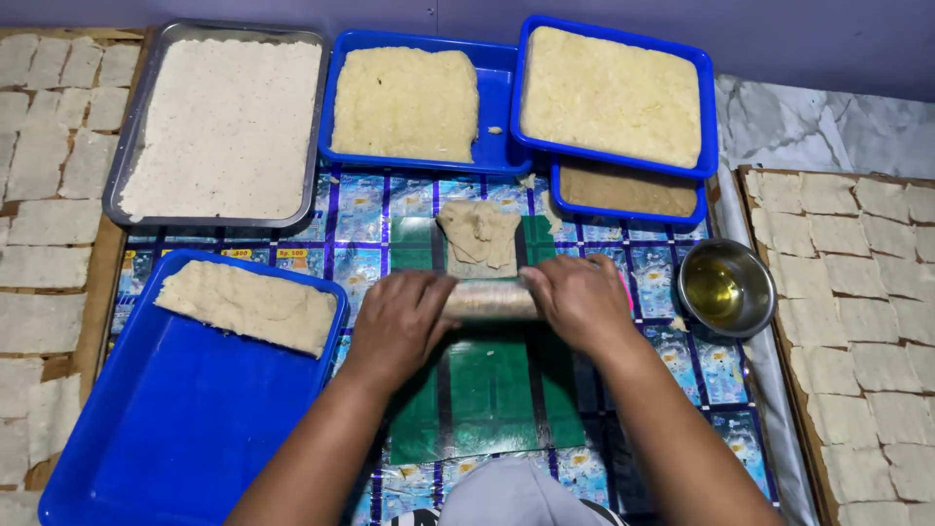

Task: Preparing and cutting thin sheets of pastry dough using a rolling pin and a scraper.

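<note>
both palms, left hand point(399, 317) and right hand point(581, 300), press flat on a smooth cylindrical roller point(490, 298) over the green mat point(487, 390), below the crumpled dough sheet point(479, 234).

The ends of the roller point(490, 298) are covered by the left hand point(397, 326) and right hand point(582, 300), so only its middle shows. The brown-filled blue tray point(628, 192) is mostly hidden beneath the upper right blue tray point(614, 94). The lower left blue tray point(175, 419) runs off the bottom edge. The boards of cut squares point(857, 321) are cropped at both sides. The grey shape point(516, 492) at bottom centre is cut off, unidentifiable.
</note>
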